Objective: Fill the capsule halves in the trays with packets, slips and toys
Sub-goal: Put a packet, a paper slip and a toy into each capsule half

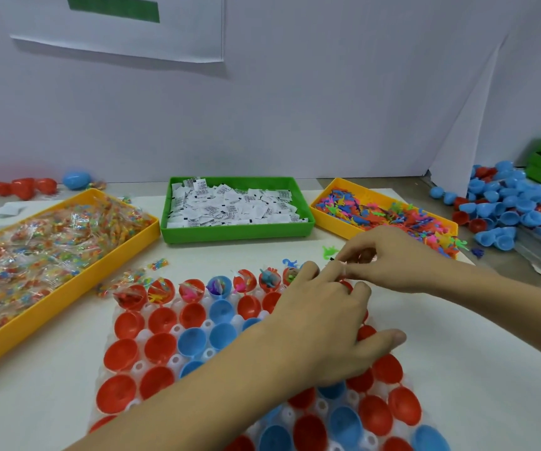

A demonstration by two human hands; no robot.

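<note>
Head view. Left yellow tray (67, 288) holds clear packets (35, 252) of coloured bits, heaped near its rim. Green tray (236, 234) at centre holds white printed slips (230, 206). Right yellow tray (331, 227) holds small coloured toys (376, 213), some spilling over its near corner. A clear egg tray (207, 325) in front seats red and blue capsule halves (162, 346); the far row already carries packets and toys, nearer rows stand open. Left hand (327, 323) lies across the tray's right part, fingers bent toward the far row. Right hand (389, 258) meets it there, fingertips pinched narrowly on something small; what it is cannot be told. Whether the left hand grips anything cannot be told. Loose halves (503, 206) pile at the right table edge. Open table lies between the trays and right of the egg tray.
</note>
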